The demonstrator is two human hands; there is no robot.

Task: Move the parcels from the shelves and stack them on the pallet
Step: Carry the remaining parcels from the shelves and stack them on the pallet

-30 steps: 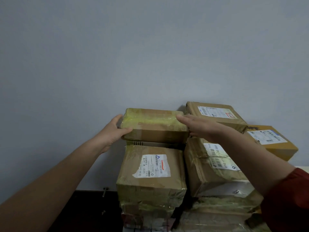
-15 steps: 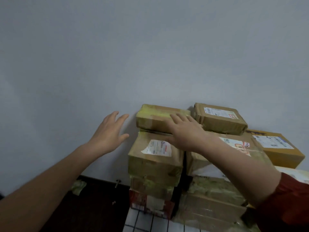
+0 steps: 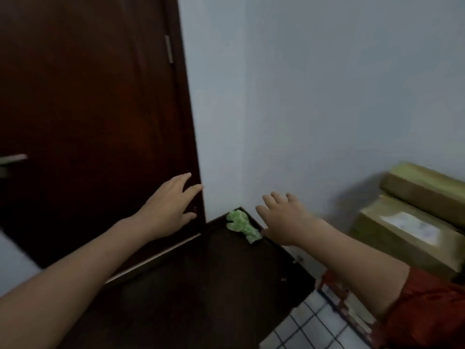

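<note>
Observation, head view.

Hands: two in view, neither holding anything. The left hand is released, fingers straight and spread, in front of the lower edge of the dark door; contact with the door cannot be determined. The right hand is likewise released, fingers spread, palm down, held in front of the wall and apart from the parcels. A red sleeve covers the right upper arm.

Parcels: stacked against the wall at the far edge of the tiled floor. Two are plainly countable. The top parcel lies flat, its long axis running along the wall. The labelled parcel sits directly beneath it, touching, white label face up, long axis the same way. Below these, a reddish parcel is partly visible; blur prevents a further count. What the stack rests on cannot be determined.

Other items: one crumpled green wad lies in the corner of the dark floor strip, where the door frame meets the wall, just beside the right hand. One door handle and one hinge show on the door.
</note>
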